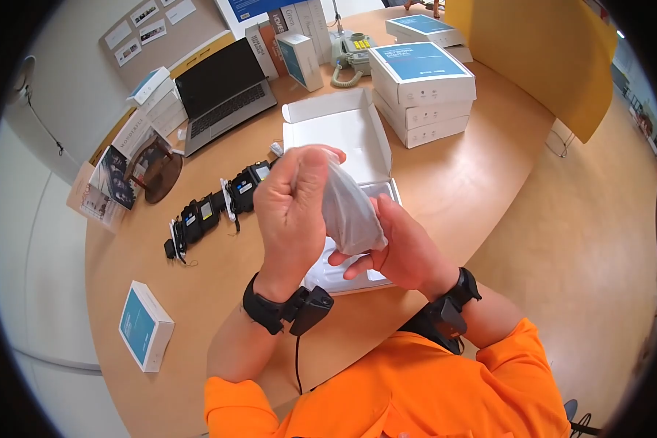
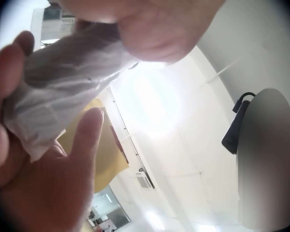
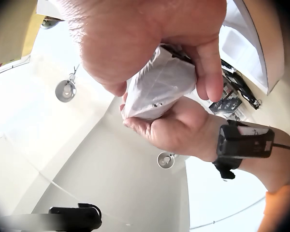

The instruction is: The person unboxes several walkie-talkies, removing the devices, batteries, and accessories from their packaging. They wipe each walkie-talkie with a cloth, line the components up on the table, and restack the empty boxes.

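A translucent whitish plastic bag (image 1: 350, 212), wrapped round something, is held up above an open white box (image 1: 336, 135). My left hand (image 1: 292, 208) grips its upper left side, thumb up. The right hand (image 1: 412, 252) holds its lower right end between thumb and fingers. In the left wrist view the wrinkled bag (image 2: 70, 77) slants between both hands, and the right thumb (image 2: 88, 133) stands off it. A dark part (image 3: 176, 52) shows at one end of the bag in the right wrist view. The hands partly hide the box's white tray.
Stacked white boxes with blue labels (image 1: 423, 95) stand at the back right. A single box (image 1: 146, 326) lies at the front left. Black devices with cables (image 1: 197, 219) lie left of the hands. Behind are a laptop (image 1: 223, 95), a telephone (image 1: 354, 51) and books (image 1: 292, 25).
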Action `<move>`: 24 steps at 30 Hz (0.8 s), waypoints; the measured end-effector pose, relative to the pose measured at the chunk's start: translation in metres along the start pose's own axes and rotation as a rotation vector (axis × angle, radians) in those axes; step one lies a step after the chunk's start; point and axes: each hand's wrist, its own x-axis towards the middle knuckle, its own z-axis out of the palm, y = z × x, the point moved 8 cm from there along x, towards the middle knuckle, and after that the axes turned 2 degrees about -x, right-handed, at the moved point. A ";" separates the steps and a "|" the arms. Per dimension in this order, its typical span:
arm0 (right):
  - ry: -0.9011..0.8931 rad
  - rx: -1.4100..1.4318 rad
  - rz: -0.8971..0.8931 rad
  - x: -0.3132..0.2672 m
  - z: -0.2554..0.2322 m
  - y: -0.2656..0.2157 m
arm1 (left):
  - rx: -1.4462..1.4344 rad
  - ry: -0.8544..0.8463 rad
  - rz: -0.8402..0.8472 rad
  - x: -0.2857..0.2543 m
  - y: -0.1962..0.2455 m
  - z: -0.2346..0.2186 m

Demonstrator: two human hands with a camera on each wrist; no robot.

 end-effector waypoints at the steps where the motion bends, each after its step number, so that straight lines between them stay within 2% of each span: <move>1: 0.000 -0.027 -0.014 0.000 0.001 -0.001 | -0.044 0.029 0.033 0.002 0.004 -0.001; 5: -0.062 -0.049 -0.088 -0.002 0.006 -0.007 | -0.279 0.126 0.035 0.015 0.016 -0.005; 11: 0.009 -0.115 -0.056 -0.011 -0.006 -0.014 | -0.539 0.123 0.126 0.037 0.040 -0.032; 15: 0.078 -0.153 -0.230 -0.027 -0.014 -0.049 | -0.330 0.068 -0.081 0.018 0.014 -0.011; 19: 0.208 -0.173 -0.342 -0.052 -0.038 -0.077 | 0.022 -0.200 -0.346 -0.005 -0.043 0.000; 20: 0.307 -0.195 -0.347 -0.058 -0.044 -0.080 | 0.184 -0.269 -0.290 -0.010 -0.051 0.006; 22: 0.341 -0.198 -0.354 -0.066 -0.059 -0.081 | 0.508 -0.408 -0.166 -0.020 -0.066 0.023; 24: 0.357 -0.180 -0.364 -0.071 -0.064 -0.080 | 0.595 -0.474 -0.041 -0.027 -0.066 0.042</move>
